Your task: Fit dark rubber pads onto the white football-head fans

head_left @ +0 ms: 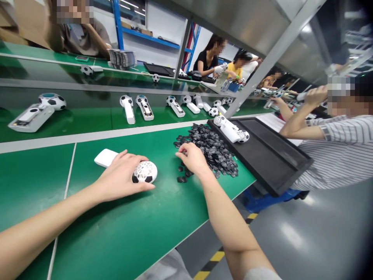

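Observation:
My left hand (125, 175) is wrapped round a white handheld fan (145, 171) that lies on the green table. Its round head has an open lattice and black soccer-ball patches, and its white handle (106, 158) sticks out beyond my fingers. My right hand (192, 157) is at the left edge of a heap of small black plastic pieces (214, 149). Thumb and fingertips are pinched together there; whatever lies between them is too small to make out. A few loose black pieces (182, 179) lie just below that hand.
A black tray (268, 151) at the right holds white soccer-ball fans (229, 128). Beyond the pale ledge, several more fans (145, 107) lie on a green belt (96, 116). A slanted metal post (262, 66) rises near the tray. Co-workers sit opposite and at the right.

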Demonstrator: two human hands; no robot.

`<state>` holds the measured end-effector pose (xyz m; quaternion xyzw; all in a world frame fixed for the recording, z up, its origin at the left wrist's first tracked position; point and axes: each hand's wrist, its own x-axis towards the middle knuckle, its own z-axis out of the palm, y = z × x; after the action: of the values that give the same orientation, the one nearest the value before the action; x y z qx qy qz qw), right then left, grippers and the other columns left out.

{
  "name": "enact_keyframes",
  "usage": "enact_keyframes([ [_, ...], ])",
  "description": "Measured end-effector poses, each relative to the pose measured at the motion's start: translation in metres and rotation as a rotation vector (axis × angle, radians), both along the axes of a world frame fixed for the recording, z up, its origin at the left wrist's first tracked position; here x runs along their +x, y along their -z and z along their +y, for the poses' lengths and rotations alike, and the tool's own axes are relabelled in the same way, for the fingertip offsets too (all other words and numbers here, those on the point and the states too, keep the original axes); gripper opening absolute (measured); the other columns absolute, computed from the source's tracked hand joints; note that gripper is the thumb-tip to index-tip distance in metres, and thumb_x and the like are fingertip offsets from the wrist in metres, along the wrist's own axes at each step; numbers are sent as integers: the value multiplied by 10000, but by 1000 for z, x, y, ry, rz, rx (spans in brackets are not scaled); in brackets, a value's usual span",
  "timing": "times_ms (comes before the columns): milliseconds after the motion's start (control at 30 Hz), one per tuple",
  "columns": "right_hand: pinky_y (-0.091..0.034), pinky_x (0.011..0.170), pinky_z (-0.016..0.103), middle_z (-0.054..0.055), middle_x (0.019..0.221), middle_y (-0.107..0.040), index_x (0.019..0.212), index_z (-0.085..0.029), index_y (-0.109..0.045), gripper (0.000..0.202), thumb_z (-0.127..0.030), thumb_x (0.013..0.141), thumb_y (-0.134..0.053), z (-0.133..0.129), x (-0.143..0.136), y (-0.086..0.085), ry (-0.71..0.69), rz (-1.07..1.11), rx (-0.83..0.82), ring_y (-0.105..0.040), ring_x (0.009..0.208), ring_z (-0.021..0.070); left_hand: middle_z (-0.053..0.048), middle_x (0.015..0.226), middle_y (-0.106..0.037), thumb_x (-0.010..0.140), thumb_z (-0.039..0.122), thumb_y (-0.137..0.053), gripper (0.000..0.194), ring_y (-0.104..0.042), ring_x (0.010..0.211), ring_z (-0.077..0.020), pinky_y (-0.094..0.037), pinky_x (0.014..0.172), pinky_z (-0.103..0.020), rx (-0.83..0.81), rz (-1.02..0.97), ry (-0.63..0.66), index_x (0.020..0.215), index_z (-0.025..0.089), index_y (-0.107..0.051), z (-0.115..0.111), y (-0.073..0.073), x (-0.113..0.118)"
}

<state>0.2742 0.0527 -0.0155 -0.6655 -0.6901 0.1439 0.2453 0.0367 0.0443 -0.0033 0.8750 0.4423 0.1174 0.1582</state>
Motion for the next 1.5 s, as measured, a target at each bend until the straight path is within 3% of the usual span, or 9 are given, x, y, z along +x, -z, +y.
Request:
enact_keyframes([
  [167,-417,689,313,80,810,-623,733,-193,-618,58,-250,743,-617,8,10,6,75,-261,-54,-567,803,206,-92,1210,-538,697,625,-521,618,-358,1216,-331,-93,1049,-572,-47,44,73,1150,205,-511,1,-1,-3],
  [300,-416,716,323,106,781,-637,754,-169,-617,123,-141,798,-506,5,1,5,62,-255,-19,-586,798,212,-78,1393,-340,739,466,-533,617,-91,1330,-346,-174,1028,-582,-182,-1,33,1289,237,-369,-12,0,-2],
  [367,-430,717,297,71,780,-643,806,-179,-613,131,-171,819,-483,1,-4,2,-31,-114,-10,-592,771,179,-84,1384,-345,747,444,-533,588,-49,1336,-337,-217,1032,-549,-202,-91,-15,1268,224,-373,-18,2,2],
  [500,-456,695,245,5,803,-634,836,-190,-596,116,-279,802,-532,-13,-19,-5,-410,403,-83,-584,749,124,-88,1350,-375,731,349,-559,534,-66,1343,-303,-223,1057,-486,-238,-155,53,1220,212,-397,-16,3,5],
  [600,-453,717,247,-1,813,-621,812,-183,-598,108,-279,790,-555,-23,-29,-9,-595,513,-158,-568,764,117,-101,1397,-294,709,286,-563,576,-96,1342,-296,-229,1059,-462,-279,-140,110,1246,208,-367,-11,1,1],
  [700,-447,735,251,5,833,-612,860,-179,-604,115,-253,805,-537,-28,-32,-12,-668,511,-187,-555,774,113,-97,1396,-295,708,254,-557,553,-55,1346,-288,-203,1069,-458,-280,-150,131,1230,207,-383,-8,0,-1],
  [1000,-436,667,243,-6,764,-570,801,-169,-607,92,-252,765,-589,-28,-34,-9,-639,606,-225,-523,674,95,-105,1394,-298,697,254,-570,546,-43,1347,-290,-186,1072,-467,-322,-146,118,1214,198,-404,-9,-3,2],
  [1200,-412,632,231,-16,706,-557,712,-152,-581,118,-251,712,-644,-25,-39,-2,-590,674,-223,-505,647,91,-95,1339,-390,737,437,-548,462,-73,1346,-290,-194,1065,-474,-306,-233,35,1128,202,-476,-11,2,7],
  [1500,-370,540,208,-38,613,-532,672,-158,-552,253,-368,642,-689,-15,-38,5,-518,620,-337,-460,568,83,-81,1301,-431,689,369,-536,368,-127,1337,-296,-201,1057,-479,-278,-268,-17,1018,204,-524,-10,4,13],
])
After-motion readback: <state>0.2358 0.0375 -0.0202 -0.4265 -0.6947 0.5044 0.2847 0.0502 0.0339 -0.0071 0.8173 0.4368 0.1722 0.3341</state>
